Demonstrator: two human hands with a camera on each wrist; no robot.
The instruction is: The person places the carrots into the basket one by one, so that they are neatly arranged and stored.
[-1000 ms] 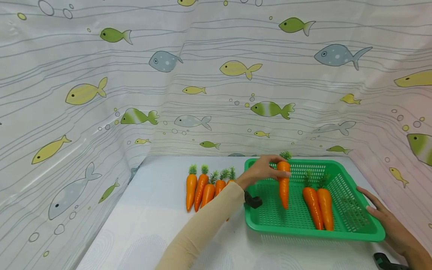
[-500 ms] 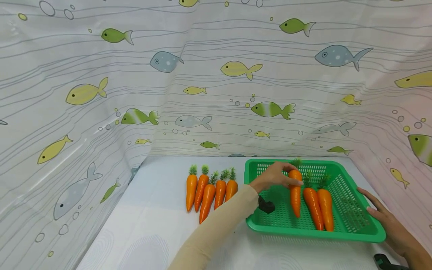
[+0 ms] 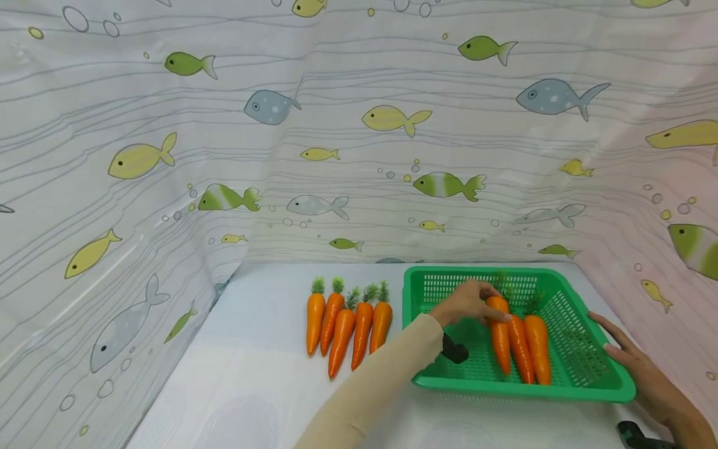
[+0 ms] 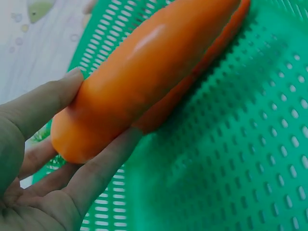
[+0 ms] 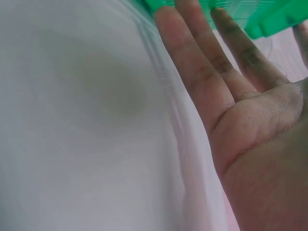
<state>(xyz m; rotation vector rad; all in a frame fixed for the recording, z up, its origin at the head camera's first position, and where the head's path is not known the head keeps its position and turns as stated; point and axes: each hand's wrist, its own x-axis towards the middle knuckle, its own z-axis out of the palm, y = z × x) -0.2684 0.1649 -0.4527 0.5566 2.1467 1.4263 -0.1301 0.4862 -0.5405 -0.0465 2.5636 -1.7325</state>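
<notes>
My left hand [image 3: 468, 302] pinches an orange carrot [image 3: 499, 340] with a green leafy top, near its thick end, inside the green basket [image 3: 561, 391]. In the left wrist view, the thumb and fingers lie on either side of the carrot [image 4: 144, 67], and another carrot shows partly behind it. To its right lie two more carrots, one in the middle [image 3: 521, 352] and one farther right [image 3: 537, 349]. Outside the basket's right rim, my right hand [image 3: 639, 362] rests against it. In the right wrist view, that hand's fingers [image 5: 231, 53] look fairly straight and touch the basket.
Several carrots [image 3: 341, 343] lie side by side on the white table [image 3: 269, 312], left of the basket, tops pointing away. A fish-patterned sheet [image 3: 348, 174] hangs behind and at both sides. Dark devices sit at both wrists.
My left hand has moved right and down with the carrot, from the basket's left half to right beside the two carrots. The right hand has stayed at the basket's rim.
</notes>
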